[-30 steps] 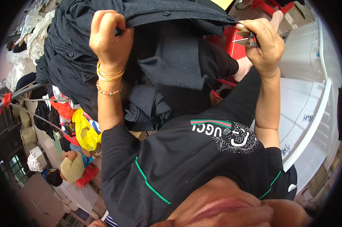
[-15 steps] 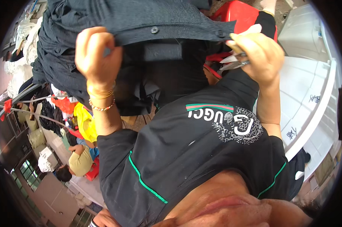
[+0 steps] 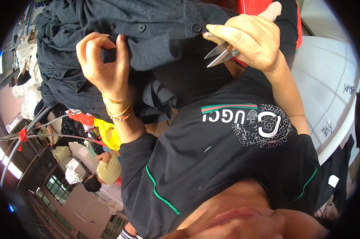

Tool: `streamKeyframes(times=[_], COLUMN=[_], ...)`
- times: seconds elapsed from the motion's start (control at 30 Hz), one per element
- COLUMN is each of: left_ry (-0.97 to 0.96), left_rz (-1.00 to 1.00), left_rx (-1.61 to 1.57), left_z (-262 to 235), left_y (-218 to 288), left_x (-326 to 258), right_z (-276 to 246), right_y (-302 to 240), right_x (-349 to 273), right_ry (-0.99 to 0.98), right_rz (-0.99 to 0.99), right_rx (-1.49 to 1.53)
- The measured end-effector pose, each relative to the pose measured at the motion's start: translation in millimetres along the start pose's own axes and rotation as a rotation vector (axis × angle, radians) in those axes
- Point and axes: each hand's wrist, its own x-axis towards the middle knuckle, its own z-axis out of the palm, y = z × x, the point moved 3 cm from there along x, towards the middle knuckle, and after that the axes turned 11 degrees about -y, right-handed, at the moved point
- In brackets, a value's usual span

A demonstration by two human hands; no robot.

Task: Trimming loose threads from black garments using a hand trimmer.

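Being gripped inside right hand (image 3: pixel 249 44), snips (image 3: pixel 223 58) are angled leftward, blades parted, presumably so fingertips can be used beside button (image 3: pixel 196 28) of dark garment (image 3: pixel 164 20) bunched ahead. Left hand (image 3: pixel 104 67) curled over garment; whether anything is pinched cannot be told.

Reaches forward with the left forearm (image 3: pixel 133 129), nearly straight at the left wrist (image 3: pixel 115 99), and curls the left hand (image 3: pixel 102 67) loosely, setting the thumb (image 3: pixel 122 59) upright beside the bent fingers (image 3: pixel 90 46). Angles the right forearm (image 3: pixel 289 89) forward and inward, folding the right hand (image 3: pixel 253 44) in a firm grip, pointing its closely packed fingers (image 3: pixel 241 30) toward the left. Holds both hands well apart, before the chest.
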Motion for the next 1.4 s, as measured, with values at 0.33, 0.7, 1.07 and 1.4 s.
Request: streamKeyframes(times=[0.33, 0.7, 1.07, 1.4], left_ry=[-0.098, -0.042, -0.028, -0.025], left_rz=[0.277, 0.214, 0.207, 0.218], left_rx=[-0.016, 0.016, 0.009, 0.003], left_z=[8.7, 32.3, 31.9, 33.7], left_y=[72.0, 72.3, 68.8, 71.1], left_x=[7.0, -13.8, -17.3, -13.9], right_z=[-6.2, -17.8, -3.6, -18.5], right_y=[-3.4, -2.5, 0.1, -5.9], right_x=[17.3, 13.2, 13.8, 21.8], right_ry=[-0.047, -0.275, 0.15, -0.286], right_rz=[0.043, 0.628, 0.133, 0.64], right_rx=[0.091, 0.625, 0.493, 0.54])
